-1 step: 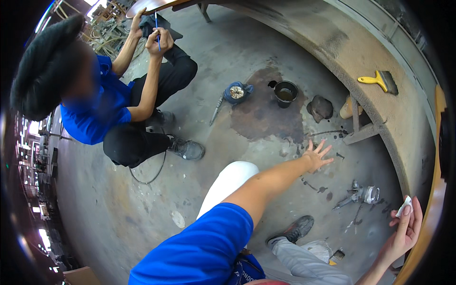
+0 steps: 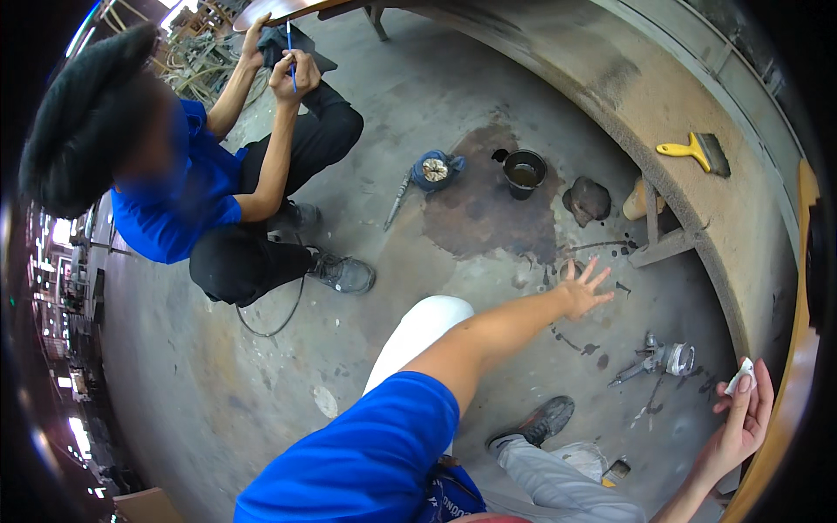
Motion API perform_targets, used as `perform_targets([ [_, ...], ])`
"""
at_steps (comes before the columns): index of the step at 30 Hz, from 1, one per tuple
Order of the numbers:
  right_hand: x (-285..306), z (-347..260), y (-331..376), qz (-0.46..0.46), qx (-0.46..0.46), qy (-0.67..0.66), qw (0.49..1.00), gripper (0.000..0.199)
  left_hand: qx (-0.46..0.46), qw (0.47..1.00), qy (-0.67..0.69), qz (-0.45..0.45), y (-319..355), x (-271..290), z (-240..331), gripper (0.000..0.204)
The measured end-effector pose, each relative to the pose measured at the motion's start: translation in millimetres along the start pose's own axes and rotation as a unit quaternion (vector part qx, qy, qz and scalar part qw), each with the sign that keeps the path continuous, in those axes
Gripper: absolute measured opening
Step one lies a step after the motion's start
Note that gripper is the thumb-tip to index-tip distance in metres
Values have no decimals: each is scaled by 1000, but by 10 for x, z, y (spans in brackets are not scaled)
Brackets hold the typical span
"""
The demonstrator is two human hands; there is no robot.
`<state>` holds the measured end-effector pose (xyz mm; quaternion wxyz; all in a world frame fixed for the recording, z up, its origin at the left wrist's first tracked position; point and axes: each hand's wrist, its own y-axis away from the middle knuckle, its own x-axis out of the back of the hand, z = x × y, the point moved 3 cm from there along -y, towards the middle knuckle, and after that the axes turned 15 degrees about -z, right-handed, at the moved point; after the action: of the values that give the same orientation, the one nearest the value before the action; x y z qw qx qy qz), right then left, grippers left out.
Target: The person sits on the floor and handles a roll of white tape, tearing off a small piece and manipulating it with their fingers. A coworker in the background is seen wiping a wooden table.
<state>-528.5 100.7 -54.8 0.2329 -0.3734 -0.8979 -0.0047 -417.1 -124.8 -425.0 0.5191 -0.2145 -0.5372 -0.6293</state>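
My left hand [image 2: 586, 293] is stretched out over the concrete floor [image 2: 392, 288], fingers spread, with nothing in it. Below it on the floor lies a metal spray gun [image 2: 656, 357] with a pale cup. At the right, my right hand [image 2: 737, 431] pinches a small white folded piece [image 2: 742, 375] between thumb and fingers; whether it is paper or cloth I cannot tell. That hand is close beside the glossy orange-brown wooden edge [image 2: 789, 383], and I cannot tell if they touch.
A co-worker [image 2: 174, 187] squats at the left, holding a thin blue brush [image 2: 292, 70] under a board. A black bucket [image 2: 525, 173], a dark lump [image 2: 588, 200] and a second spray gun [image 2: 433, 170] stand on the floor. A yellow-handled brush [image 2: 695, 153] lies on the dusty bench [image 2: 663, 113].
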Motion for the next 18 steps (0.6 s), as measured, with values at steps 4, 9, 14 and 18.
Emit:
perform_targets([
  [4, -117, 93, -157, -37, 22, 38, 998, 37, -74, 970, 230, -2, 126, 229, 363, 64],
  [9, -514, 51, -277, -28, 70, 89, 993, 25, -283, 670, 686, 32, 317, 226, 678, 46],
  [14, -826, -209, -247, -292, -21, 148, 945, 55, -281, 487, 826, 42, 682, 731, 689, 68],
  [18, -1044, -309, -250, -356, -2, 150, 922, 45, -336, 447, 829, -17, 1037, 998, 476, 84],
])
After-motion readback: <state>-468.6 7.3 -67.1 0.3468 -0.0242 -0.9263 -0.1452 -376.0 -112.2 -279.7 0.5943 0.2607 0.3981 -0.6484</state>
